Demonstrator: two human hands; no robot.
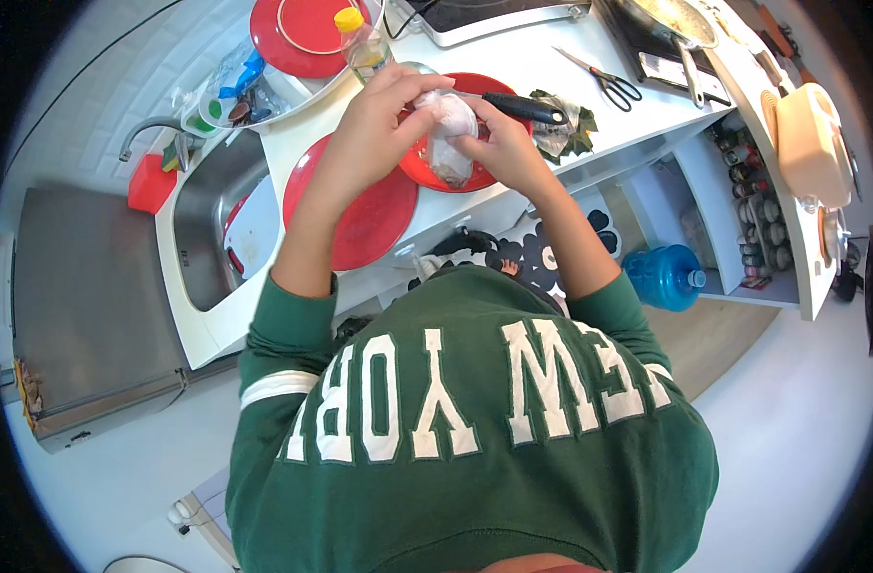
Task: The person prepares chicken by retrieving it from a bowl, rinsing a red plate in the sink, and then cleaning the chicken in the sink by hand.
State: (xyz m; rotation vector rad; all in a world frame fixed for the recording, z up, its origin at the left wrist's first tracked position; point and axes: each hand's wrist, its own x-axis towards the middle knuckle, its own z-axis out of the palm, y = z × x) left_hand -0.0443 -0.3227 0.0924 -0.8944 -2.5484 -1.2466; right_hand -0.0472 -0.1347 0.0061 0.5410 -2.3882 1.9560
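Both my hands hold a small whitish bundle, seemingly a translucent plastic bag with food at its lower end; its contents are hard to make out. My left hand pinches its upper left side, and my right hand grips it from the right. Directly below is a red bowl, its inside mostly hidden by my hands. A utensil with a black handle lies across the bowl's right rim. Under my left forearm, a red plate rests on the counter.
Scissors and an opened leaf wrapping lie right of the bowl. A yellow-capped bottle stands behind it. Left is the sink with a white board. A pan sits at back right. Below stands a blue water jug.
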